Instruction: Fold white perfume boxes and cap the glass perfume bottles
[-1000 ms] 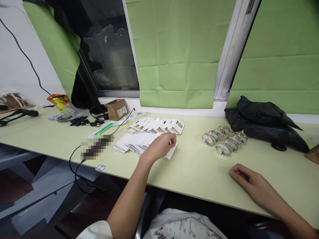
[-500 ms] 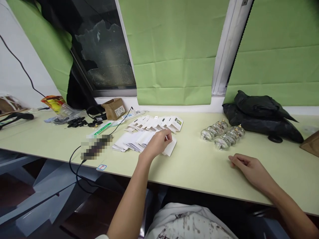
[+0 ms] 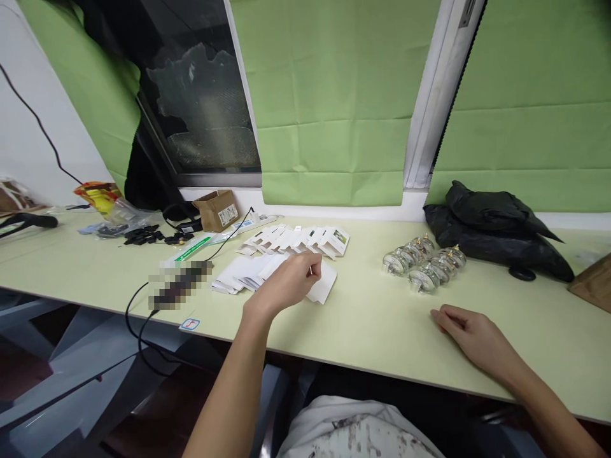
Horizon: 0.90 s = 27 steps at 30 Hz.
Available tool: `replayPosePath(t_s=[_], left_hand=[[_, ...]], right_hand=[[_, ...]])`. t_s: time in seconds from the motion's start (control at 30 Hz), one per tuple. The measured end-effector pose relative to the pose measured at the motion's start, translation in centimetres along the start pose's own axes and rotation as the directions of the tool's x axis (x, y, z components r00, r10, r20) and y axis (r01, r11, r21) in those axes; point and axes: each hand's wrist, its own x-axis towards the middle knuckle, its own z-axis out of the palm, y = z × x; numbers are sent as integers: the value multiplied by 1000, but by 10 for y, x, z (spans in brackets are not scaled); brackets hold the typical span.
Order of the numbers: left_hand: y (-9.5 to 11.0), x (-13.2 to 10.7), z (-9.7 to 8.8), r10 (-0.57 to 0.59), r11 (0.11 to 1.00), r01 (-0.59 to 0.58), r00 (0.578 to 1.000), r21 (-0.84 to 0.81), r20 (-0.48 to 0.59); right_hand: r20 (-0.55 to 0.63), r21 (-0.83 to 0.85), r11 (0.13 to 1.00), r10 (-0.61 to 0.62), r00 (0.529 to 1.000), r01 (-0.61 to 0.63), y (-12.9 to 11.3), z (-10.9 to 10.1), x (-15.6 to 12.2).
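Note:
My left hand [image 3: 293, 278] hovers at or just above a row of flat white paper pieces [image 3: 233, 272], fingers curled in a loose closed shape with nothing visible in them. One white sheet [image 3: 325, 283] sticks out to its right; whether the hand touches it I cannot tell. Behind lies a second row of white folded cartons [image 3: 291, 239] with small printed pictures. My right hand [image 3: 470, 334] rests on the tabletop with curled, closed fingers and shows nothing held. Nearest to it are two rows of round, clear-wrapped items with gold tops [image 3: 422, 278].
Black plastic bags [image 3: 496, 229] lie at the back right, near a brown box [image 3: 592, 283]. At the left are an open small carton [image 3: 217, 211], black parts [image 3: 143, 235], a green-white strip [image 3: 193, 247] and a cable [image 3: 138, 321]. The table's front edge [image 3: 358, 364] runs before me.
The view has shifted slightly. My left wrist has dropped and swung left a little while its fingers stay curled over the papers. My right hand keeps its place.

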Motion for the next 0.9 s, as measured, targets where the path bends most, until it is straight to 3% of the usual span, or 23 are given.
replayPosePath(t_s=[0.17, 0.4, 0.7, 0.9], left_hand=[[-12, -1, -8, -53, 996, 53, 999, 73, -2], [-28, 1, -3, -85, 992, 86, 996, 97, -16], [-17, 8, 5, -31, 987, 47, 994, 155, -104], [-18, 8, 7, -22, 981, 37, 997, 189, -79]], right_hand=[[-10, 88, 996, -6, 1000, 7, 7, 0, -2], [-9, 111, 994, -7, 1000, 8, 2, -1, -5], [-5, 87, 996, -25, 1000, 25, -3, -1, -7], [-6, 77, 996, -35, 999, 36, -3, -1, -7]])
